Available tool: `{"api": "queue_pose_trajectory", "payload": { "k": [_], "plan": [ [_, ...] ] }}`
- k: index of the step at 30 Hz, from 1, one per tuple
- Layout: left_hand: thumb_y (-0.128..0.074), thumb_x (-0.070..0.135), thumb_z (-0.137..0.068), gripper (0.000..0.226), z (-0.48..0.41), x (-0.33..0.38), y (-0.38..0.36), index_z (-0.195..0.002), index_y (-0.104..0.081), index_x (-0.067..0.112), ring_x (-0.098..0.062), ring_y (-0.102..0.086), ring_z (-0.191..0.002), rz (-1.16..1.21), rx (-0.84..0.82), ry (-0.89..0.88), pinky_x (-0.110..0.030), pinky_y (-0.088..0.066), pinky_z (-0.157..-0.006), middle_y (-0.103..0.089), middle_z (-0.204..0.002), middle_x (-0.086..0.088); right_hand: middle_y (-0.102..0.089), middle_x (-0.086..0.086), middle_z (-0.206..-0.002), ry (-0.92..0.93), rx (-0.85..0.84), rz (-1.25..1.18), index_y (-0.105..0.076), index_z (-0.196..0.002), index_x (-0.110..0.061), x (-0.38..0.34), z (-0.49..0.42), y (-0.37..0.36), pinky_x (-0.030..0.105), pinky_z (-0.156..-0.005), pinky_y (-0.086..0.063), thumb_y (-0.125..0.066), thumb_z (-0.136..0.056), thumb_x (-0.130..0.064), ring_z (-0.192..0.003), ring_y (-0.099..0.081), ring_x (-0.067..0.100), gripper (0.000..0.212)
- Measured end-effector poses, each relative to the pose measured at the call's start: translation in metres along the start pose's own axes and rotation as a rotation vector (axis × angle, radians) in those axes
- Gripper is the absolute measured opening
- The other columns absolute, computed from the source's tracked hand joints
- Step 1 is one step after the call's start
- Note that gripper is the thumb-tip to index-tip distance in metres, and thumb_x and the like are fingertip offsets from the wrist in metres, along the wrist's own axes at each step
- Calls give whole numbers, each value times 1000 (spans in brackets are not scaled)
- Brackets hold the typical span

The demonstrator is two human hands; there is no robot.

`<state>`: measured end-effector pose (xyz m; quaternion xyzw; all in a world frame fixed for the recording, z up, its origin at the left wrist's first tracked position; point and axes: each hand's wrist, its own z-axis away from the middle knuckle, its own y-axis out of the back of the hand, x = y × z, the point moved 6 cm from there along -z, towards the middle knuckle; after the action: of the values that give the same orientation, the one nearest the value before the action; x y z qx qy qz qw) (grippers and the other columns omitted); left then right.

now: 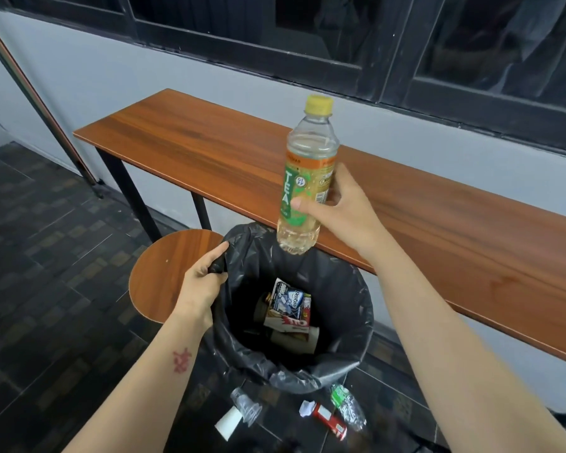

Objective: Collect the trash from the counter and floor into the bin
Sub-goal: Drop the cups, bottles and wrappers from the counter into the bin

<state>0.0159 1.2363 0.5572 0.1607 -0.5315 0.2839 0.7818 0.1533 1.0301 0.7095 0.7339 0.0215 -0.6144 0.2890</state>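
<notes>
Clear plastic tea bottle with a yellow cap and green-orange label (pixel 303 178) is held upright above the far rim of the round bin lined with a black plastic bag (pixel 356 308), its base just over the opening. The right hand (pixel 343 210) reaches forward from a raised forearm and grips the bottle low on the label, thumb across the front and the other fingers curled round the back. The left hand (pixel 203 286) is at the bin's left rim, where it pinches a fold of the liner, the index finger stretched along the edge.

There is one bottle in hand. Inside the bin lies a heap of crumpled cartons and wrappers (pixel 288 308), too jumbled to count. Five pieces lie on the dark tiled floor near the bin: a clear plastic cup (pixel 247 407), a white paper cup (pixel 228 423), a ball of white paper (pixel 306 409), a red wrapper (pixel 330 421) and a crushed clear bottle with a green label (pixel 348 407). One long wooden counter (pixel 209 152) and one round wooden stool (pixel 164 266) stand behind the bin.
</notes>
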Motion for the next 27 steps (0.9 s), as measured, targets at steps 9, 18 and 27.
{"api": "queue_pose_trajectory", "payload": {
  "k": [9, 18, 27],
  "plan": [
    [-47, -10, -95, 59, 34, -14, 18, -108, -74, 40, -27, -58, -122, 79, 28, 23, -47, -46, -105, -66, -128, 4, -63, -7, -120, -149, -389, 351, -44, -126, -32, 58, 73, -61, 38, -93, -51, -76, -70, -53, -106, -62, 15, 68],
    [-49, -11, -94, 59, 56, -29, 11, -118, -71, 38, -18, -53, -129, 14, -36, -19, -41, -40, -112, -62, -135, 10, -49, 14, -135, -254, -464, 922, -33, -140, -11, 163, 100, -118, 43, -94, -46, -71, -85, -42, -122, -49, 35, 73],
    [-49, -10, -95, 58, 54, -43, 11, -121, -70, 38, -17, -47, -134, 0, -45, 17, -42, -38, -113, -57, -141, 12, -32, 7, -156, -80, -381, 934, -13, -156, -16, 163, 112, -96, 36, -109, -38, -52, -95, -50, -141, -34, 25, 80]
  ]
}}
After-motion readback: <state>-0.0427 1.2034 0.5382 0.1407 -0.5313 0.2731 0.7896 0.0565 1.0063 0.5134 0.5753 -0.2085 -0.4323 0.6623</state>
